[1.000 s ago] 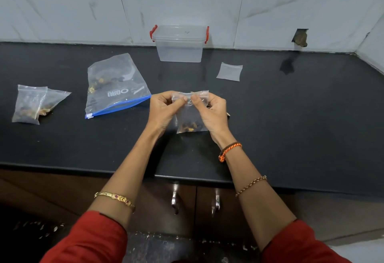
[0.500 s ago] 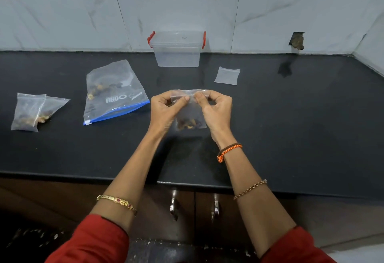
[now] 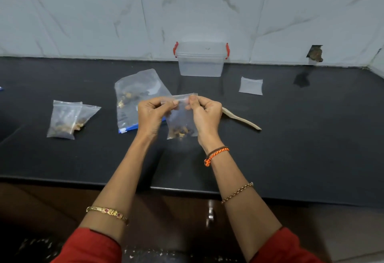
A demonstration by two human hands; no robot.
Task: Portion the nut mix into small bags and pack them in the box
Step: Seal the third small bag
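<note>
Pinching small bag (image 3: 180,125) top, left hand (image 3: 150,115), right hand (image 3: 205,115), no legible writing.

You see a black countertop (image 3: 311,148) filling the middle of the frame; behind it stands a white marble-veined tile wall (image 3: 83,13) across the top; at the upper right a dark ragged hole (image 3: 315,53) breaks the wall just above the counter; along the bottom, below the counter's front edge, you see brown cabinet doors (image 3: 176,210) with a metal handle (image 3: 210,213) at lower centre.
</note>
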